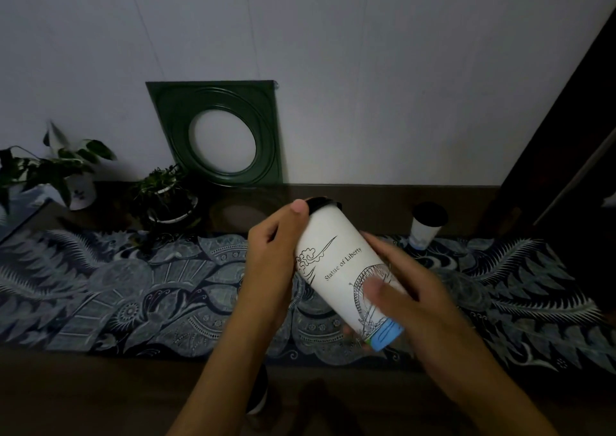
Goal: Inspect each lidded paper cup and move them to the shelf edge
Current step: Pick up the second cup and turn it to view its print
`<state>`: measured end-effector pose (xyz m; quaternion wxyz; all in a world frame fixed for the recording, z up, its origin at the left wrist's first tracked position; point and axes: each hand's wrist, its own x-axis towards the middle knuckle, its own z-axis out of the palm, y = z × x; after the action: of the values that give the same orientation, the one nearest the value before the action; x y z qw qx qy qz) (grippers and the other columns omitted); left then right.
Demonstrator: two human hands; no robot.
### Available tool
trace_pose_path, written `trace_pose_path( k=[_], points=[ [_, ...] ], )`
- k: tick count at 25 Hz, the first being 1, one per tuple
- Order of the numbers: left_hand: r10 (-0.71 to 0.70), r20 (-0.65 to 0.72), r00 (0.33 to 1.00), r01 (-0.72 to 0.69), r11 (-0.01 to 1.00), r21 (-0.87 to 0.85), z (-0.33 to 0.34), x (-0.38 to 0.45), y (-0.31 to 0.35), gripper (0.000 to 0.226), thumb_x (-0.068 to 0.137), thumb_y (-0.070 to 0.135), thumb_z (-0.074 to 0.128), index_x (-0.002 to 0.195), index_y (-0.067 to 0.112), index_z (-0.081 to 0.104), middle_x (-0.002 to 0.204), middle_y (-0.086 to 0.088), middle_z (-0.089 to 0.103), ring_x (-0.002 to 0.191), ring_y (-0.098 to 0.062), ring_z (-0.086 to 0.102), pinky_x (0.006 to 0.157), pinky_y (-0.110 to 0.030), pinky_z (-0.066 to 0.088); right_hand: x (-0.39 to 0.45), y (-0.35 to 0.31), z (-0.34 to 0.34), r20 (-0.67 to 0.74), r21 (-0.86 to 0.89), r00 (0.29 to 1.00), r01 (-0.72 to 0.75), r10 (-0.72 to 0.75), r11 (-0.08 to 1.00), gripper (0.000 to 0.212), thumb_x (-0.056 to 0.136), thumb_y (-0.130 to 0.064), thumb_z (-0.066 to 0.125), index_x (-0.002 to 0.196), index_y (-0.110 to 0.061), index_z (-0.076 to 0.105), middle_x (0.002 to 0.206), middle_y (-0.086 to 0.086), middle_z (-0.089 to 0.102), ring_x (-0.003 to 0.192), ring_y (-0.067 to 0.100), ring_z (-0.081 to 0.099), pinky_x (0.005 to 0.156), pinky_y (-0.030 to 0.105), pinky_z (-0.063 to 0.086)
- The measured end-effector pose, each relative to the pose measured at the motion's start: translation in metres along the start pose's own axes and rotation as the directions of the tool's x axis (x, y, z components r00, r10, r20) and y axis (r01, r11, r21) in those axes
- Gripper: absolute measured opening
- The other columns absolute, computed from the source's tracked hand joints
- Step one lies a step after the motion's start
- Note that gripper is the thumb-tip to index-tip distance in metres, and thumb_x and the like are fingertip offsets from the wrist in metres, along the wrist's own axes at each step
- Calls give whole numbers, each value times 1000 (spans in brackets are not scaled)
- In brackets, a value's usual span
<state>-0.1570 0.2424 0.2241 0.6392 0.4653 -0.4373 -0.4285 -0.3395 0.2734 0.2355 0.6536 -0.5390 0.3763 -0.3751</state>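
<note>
A tall white paper cup [336, 255] with a black lid, line drawings, the words "Statue of Liberty" and a blue base is held tilted above the patterned cloth, lid pointing away from me. My left hand [273, 252] grips its upper part, thumb near the lid. My right hand [410, 289] wraps the lower part, thumb across the drawing. A second white cup [426, 227] with a black lid stands upright at the back right, near the wall.
The shelf top carries a dark blue patterned cloth [133, 295]. Two potted plants [166, 195] [66, 172] stand at the back left. A dark green square frame [220, 132] with a round opening leans on the wall. A dark door edge [573, 155] is at the right.
</note>
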Motion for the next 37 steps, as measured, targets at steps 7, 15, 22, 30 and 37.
trace_pose_path(
  k=[7, 15, 22, 30, 37],
  points=[
    [-44, 18, 999, 40, 986, 164, 1, 3, -5, 48, 80, 66, 55, 76, 23, 76, 71, -2, 71, 66, -23, 65, 64, -38, 48, 3, 11, -1, 37, -823, 969, 168, -245, 543, 88, 70, -71, 54, 145, -67, 7, 143, -37, 29, 118, -6, 47, 94, 27, 52],
    [47, 113, 993, -47, 999, 1, -7, 3, -6, 56, 88, 66, 57, 127, 27, 70, 125, -8, 74, 119, -28, 67, 97, -41, 56, 5, 4, -9, 190, 420, 964, -250, 185, 872, 73, 60, -48, 92, 120, -12, 69, 95, 20, 75, 60, 33, 71, 44, 31, 53],
    [-95, -31, 995, 97, 993, 69, 0, 9, -11, 43, 77, 67, 56, 100, 40, 79, 103, 1, 80, 103, -27, 73, 79, -39, 60, 6, 4, -9, 5, -843, 930, 202, -369, 498, 77, 71, -71, 55, 143, -48, 37, 141, -26, 39, 109, -3, 53, 78, 11, 47],
    [-26, 140, 990, 19, 999, 49, -1, 5, -8, 44, 89, 61, 48, 123, 41, 69, 117, 2, 75, 98, -26, 70, 76, -42, 57, 10, -3, -19, -193, -262, 966, 119, -173, 958, 39, 76, -64, 67, 112, -47, 67, 101, -14, 73, 82, 21, 77, 56, 42, 64],
    [-433, 81, 898, 437, 851, -293, 20, -3, -2, 40, 99, 50, 48, 109, 22, 75, 110, -13, 78, 91, -30, 77, 68, -41, 61, 22, -16, -8, -310, -570, 780, 305, -543, 763, 66, 74, -60, 66, 134, -40, 47, 118, -11, 61, 101, 7, 67, 66, 19, 61]
  ],
)
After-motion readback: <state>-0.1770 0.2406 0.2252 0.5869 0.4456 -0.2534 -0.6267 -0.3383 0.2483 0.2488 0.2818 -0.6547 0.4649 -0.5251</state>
